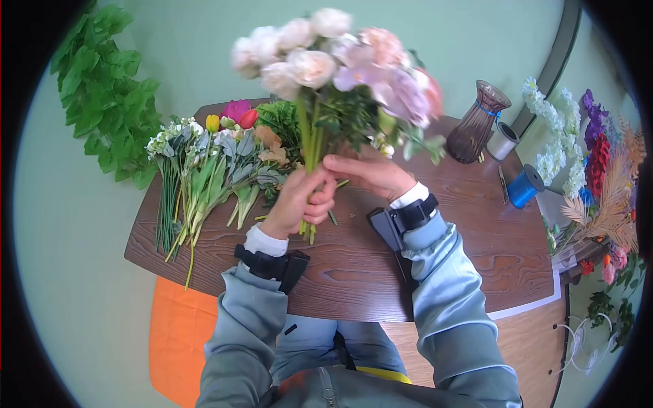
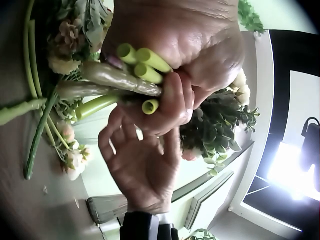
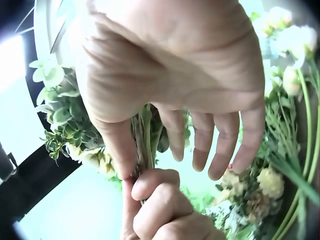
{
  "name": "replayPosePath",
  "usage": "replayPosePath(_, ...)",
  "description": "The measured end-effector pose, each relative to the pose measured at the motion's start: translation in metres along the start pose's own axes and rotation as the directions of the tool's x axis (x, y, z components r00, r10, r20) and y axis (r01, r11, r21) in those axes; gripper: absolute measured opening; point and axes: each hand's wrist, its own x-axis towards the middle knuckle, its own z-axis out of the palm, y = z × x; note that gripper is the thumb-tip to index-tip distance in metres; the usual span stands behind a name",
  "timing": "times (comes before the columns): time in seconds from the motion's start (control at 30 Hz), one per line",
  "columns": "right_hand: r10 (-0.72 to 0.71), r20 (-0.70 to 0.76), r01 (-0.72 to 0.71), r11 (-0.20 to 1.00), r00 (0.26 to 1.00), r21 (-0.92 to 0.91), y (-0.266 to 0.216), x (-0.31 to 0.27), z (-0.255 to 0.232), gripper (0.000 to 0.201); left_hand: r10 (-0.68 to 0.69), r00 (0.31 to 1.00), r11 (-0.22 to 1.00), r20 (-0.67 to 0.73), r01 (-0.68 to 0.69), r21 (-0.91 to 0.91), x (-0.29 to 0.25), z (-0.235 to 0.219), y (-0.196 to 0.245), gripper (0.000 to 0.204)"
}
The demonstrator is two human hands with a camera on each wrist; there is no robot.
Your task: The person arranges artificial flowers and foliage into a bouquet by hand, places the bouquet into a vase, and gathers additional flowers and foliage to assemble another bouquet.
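Observation:
A bouquet of white, pink and lilac flowers (image 1: 313, 68) stands upright above the table, its green stems (image 1: 311, 136) gathered together. The left hand (image 1: 299, 200) grips those stems, fingers curled round them; in the left wrist view the cut stem ends (image 2: 149, 73) stick out of that fist (image 2: 175, 95). The right hand (image 1: 371, 173) is at the stems just above the left, its thumb against them. In the right wrist view the right hand's fingers (image 3: 225, 140) are spread and relaxed, with the stems (image 3: 145, 135) between thumb and fingers.
Loose flowers and stems (image 1: 204, 183) lie on the table's left side. At the right stand a ribbed glass vase (image 1: 469, 129), a white spool (image 1: 503, 141) and a blue spool (image 1: 525, 187). More flowers (image 1: 598, 170) are beyond the right edge; an orange chair (image 1: 178, 340) is lower left.

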Motion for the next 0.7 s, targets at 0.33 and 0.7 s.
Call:
replayPosePath(0.33,0.141,-0.189,-0.234,0.482,0.972,-0.844,0.029,0.001,-0.013,0.028,0.272,0.878,0.952,-0.393,-0.305,-0.024,-0.007,-0.007,0.017,0.025)
replayPosePath(0.7,0.283,-0.492,-0.517,0.015,0.824,-0.856,0.013,-0.005,-0.012,0.028,0.217,0.877,0.974,-0.428,-0.223,0.035,-0.003,-0.002,0.010,0.024)
